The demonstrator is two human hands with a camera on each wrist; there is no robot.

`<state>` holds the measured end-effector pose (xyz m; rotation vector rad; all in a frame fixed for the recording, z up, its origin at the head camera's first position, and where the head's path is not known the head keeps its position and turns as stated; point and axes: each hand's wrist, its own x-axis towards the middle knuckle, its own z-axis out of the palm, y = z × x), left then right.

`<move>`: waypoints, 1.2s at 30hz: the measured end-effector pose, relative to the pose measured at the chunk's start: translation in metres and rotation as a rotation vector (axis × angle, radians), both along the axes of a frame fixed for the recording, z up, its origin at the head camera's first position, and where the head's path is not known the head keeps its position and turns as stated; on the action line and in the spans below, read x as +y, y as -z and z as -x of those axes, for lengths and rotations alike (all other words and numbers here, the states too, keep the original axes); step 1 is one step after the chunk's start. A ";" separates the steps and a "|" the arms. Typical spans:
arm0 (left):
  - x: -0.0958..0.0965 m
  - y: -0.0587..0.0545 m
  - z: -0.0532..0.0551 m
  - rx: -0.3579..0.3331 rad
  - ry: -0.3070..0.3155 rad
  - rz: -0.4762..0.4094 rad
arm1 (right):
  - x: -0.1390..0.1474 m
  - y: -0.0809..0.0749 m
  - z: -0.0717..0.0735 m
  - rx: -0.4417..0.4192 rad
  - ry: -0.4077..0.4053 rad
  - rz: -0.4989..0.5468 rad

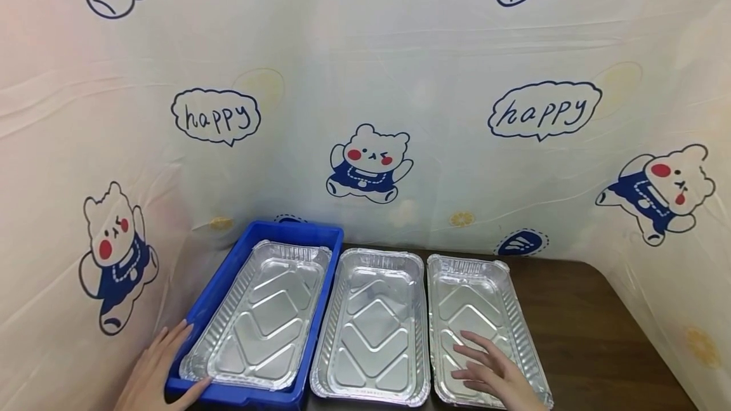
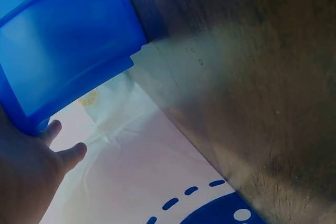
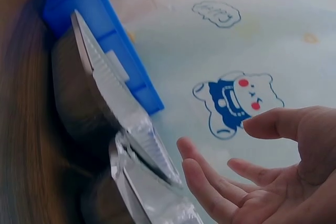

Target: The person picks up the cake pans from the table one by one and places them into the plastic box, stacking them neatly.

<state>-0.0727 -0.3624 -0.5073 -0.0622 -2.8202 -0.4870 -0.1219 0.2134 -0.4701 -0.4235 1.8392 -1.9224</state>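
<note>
A blue plastic tray [image 1: 297, 233] stands at the left with a foil pan [image 1: 274, 316] lying inside it. My left hand [image 1: 157, 366] is at the tray's near left corner, fingers along its left side and thumb by the front rim; the left wrist view shows this hand [image 2: 31, 166] beside the blue wall. A second foil pan [image 1: 374, 328] sits just right of the tray. Over the near part of a third foil pan [image 1: 465, 297], my right hand [image 1: 493, 370] hovers with spread, loosely bent fingers and nothing held. No contents show in the pans.
Dark brown wooden tabletop [image 1: 594, 335] extends to the right of the third pan. A pale curtain [image 1: 434, 56] printed with bears and "happy" bubbles hangs behind and along both sides. The three pans stand close side by side.
</note>
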 end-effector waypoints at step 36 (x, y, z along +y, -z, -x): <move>0.000 0.003 0.001 0.003 -0.001 -0.071 | 0.131 0.043 -0.009 -0.261 0.317 -0.041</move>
